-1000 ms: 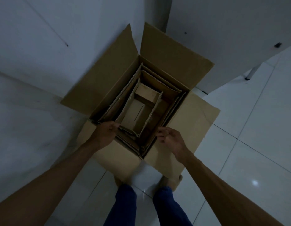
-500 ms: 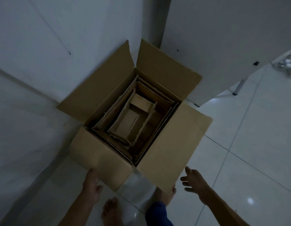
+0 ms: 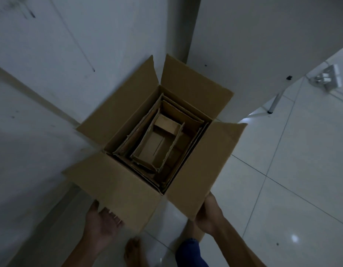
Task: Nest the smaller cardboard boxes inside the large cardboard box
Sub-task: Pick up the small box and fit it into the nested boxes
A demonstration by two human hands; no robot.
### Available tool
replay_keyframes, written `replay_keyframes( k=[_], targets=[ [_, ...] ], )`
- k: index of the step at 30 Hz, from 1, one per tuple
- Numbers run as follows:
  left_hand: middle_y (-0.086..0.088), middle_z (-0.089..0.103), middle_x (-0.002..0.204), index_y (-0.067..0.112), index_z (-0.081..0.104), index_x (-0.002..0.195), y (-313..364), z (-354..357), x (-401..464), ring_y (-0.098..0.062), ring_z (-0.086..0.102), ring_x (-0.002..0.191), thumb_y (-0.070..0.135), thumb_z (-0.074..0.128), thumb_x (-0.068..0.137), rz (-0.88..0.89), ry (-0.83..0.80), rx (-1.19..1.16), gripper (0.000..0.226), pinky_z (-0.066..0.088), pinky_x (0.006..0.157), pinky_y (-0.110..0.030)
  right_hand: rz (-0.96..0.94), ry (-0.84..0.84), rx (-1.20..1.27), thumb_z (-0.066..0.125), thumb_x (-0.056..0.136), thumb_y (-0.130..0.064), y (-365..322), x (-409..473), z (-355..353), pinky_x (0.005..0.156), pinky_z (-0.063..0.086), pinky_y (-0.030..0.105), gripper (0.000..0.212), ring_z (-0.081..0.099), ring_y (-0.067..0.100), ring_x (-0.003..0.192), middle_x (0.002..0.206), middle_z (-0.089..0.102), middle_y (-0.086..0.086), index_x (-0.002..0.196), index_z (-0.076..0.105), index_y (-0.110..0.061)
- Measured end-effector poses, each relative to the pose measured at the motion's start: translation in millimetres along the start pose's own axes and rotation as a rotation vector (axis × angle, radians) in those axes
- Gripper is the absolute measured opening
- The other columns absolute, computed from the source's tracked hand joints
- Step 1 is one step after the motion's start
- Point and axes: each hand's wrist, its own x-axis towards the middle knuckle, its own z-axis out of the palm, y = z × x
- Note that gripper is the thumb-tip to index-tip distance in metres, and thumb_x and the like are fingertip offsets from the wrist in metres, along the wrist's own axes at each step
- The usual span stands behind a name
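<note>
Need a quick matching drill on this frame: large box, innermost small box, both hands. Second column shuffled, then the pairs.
1. large cardboard box
2. innermost small box
3. left hand
4. right hand

A. nested at the centre, open top
B. under the near-right flap
C. on the tiled floor, four flaps spread open
D. palm up at the near-left flap's edge

Pairs: 1-C, 2-A, 3-D, 4-B

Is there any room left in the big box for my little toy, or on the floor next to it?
The innermost small box has a bare bottom, walled all round. Between the nested boxes the gaps are tight. The tiled floor right of the large box, before the table leg, is bare. Near the left hand and right hand, it's crowded.
</note>
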Motion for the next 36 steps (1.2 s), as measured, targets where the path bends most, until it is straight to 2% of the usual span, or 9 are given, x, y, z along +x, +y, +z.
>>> replay_keyframes(
  k=[4,6,8,10,13,16,20,28,36],
  targets=[
    [-0.011,0.076,0.100,0.014,0.081,0.096,0.4,35.7,5.9,-0.029,0.075,0.082,0.034,0.059,0.088,0.062,-0.167,0.076,0.030,0.061,0.073,-0.043,0.080,-0.013,-0.020,0.058,0.099,-0.046,-2.2,12.0,35.5,0.086,0.052,0.048,0.061,0.054,0.039,0.112,0.127,0.055,0.024,0.140,0.055,-0.003],
    [-0.012,0.071,0.100,0.015,0.078,0.096,-0.3,57.5,12.7,-0.032,0.071,0.086,0.038,0.060,0.088,0.062,-0.184,0.107,0.030,0.060,0.069,-0.045,0.153,0.020,-0.068,0.055,0.092,-0.066,-1.1,17.7,51.6,0.093,0.050,0.062,0.071,0.048,0.041,0.130,0.144,0.048,0.017,0.145,0.051,-0.019],
    [-0.016,0.062,0.115,0.017,0.069,0.118,-0.8,79.3,20.4,-0.037,0.062,0.104,0.050,0.062,0.088,0.003,-0.174,0.078,0.045,0.056,0.081,-0.059,0.204,0.068,-0.078,0.051,0.084,-0.081,2.1,20.9,65.7,0.099,0.036,0.079,0.086,0.031,0.049,0.145,0.162,0.031,0.012,0.155,0.035,-0.036],
    [-0.019,0.054,0.132,0.024,0.056,0.138,-3.4,96.5,25.8,-0.044,0.055,0.116,0.063,0.065,0.084,-0.037,-0.191,0.067,0.067,0.047,0.092,-0.069,0.242,0.107,-0.018,0.048,0.077,-0.090,8.7,25.0,75.7,0.099,0.029,0.085,0.100,0.021,0.052,0.149,0.168,0.020,0.009,0.160,0.024,-0.038],
    [-0.021,0.053,0.138,0.027,0.056,0.139,-10.1,110.0,29.2,-0.047,0.055,0.118,0.069,0.065,0.079,-0.018,-0.188,0.074,0.074,0.051,0.084,-0.065,0.267,0.012,0.110,0.042,0.079,-0.090,14.5,30.6,82.0,0.102,0.038,0.077,0.106,0.037,0.048,0.143,0.161,0.035,0.015,0.156,0.039,-0.018],
    [-0.024,0.052,0.138,0.031,0.053,0.139,-8.2,113.9,34.0,-0.049,0.054,0.121,0.070,0.065,0.078,-0.012,-0.183,0.114,0.074,0.053,0.085,-0.063,0.211,-0.029,0.162,0.043,0.089,-0.078,14.2,35.8,86.3,0.109,0.044,0.061,0.091,0.053,0.045,0.132,0.141,0.057,0.025,0.142,0.056,-0.006],
    [-0.025,0.052,0.140,0.031,0.051,0.142,-4.4,125.6,43.0,-0.053,0.053,0.123,0.069,0.062,0.081,-0.034,-0.212,0.127,0.073,0.045,0.096,-0.068,0.138,0.051,0.185,0.051,0.090,-0.069,-0.7,45.3,90.2,0.113,0.043,0.051,0.077,0.055,0.041,0.134,0.140,0.060,0.023,0.136,0.063,-0.009],
    [-0.024,0.053,0.136,0.027,0.051,0.140,3.6,187.9,61.3,-0.052,0.054,0.123,0.066,0.057,0.087,-0.018,-0.215,0.130,0.067,0.043,0.099,-0.068,0.093,0.084,0.174,0.055,0.091,-0.065,-61.9,78.6,94.5,0.110,0.046,0.051,0.071,0.058,0.042,0.129,0.145,0.054,0.021,0.137,0.061,-0.011],
    [-0.020,0.055,0.129,0.025,0.056,0.132,8.3,255.9,75.4,-0.040,0.057,0.115,0.064,0.052,0.087,0.045,-0.231,0.205,0.060,0.055,0.074,-0.050,0.051,0.101,0.120,0.043,0.097,-0.066,-116.1,107.5,102.1,0.104,0.052,0.050,0.069,0.063,0.044,0.121,0.137,0.061,0.023,0.140,0.057,-0.014]
  ],
)
